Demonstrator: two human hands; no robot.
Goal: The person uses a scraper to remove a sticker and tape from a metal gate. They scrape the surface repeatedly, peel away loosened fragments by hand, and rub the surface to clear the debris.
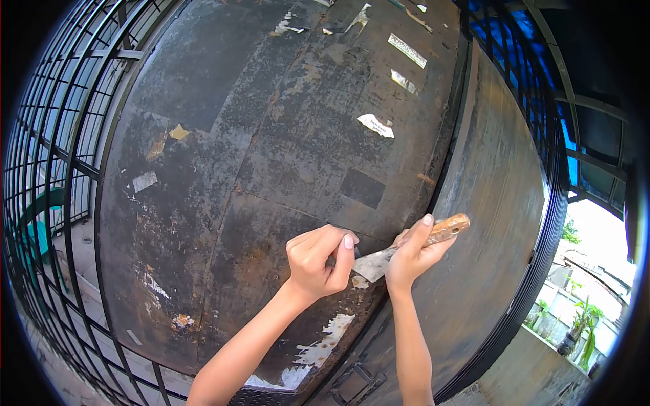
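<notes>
My right hand (pixel 409 260) grips a scraper (pixel 450 229) by its worn wooden handle, which points up and to the right. The wide metal blade (pixel 372 264) points left, close to the dark metal gate panel (pixel 284 203). Just left of the blade, my left hand (pixel 318 260) is closed, with curled fingers and the thumb near the forefinger. Whatever those fingers hold, if anything, is hidden. Below both hands, a patch of torn white paper (pixel 328 342) clings to the panel's lower right.
Scraps of label (pixel 376 126) and a printed strip (pixel 407 51) stick to the upper panel. A second metal panel (pixel 494 183) stands to the right. Black bars (pixel 51 142) run along the left, with a green chair (pixel 37 233) behind. Potted plants (pixel 582 325) stand far right.
</notes>
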